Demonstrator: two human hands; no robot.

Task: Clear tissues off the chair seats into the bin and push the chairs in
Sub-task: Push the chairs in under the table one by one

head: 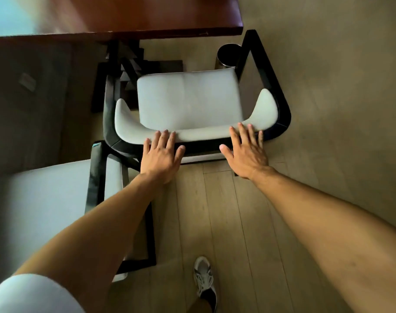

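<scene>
A black-framed chair (280,109) with a pale grey seat (188,98) and curved backrest stands just short of the brown table (147,21). No tissue shows on its seat. My left hand (161,154) lies flat on the top of the backrest at its left part, fingers spread. Toward the right end of the backrest my right hand (246,152) rests flat too, fingers apart. A dark round bin (226,56) stands on the floor past the chair's far right corner, partly hidden by the frame.
A second chair (45,195) with the same pale seat and black frame stands close at my lower left, its corner near the first chair. My shoe (203,279) is on the wood floor behind. Beige floor lies to the right.
</scene>
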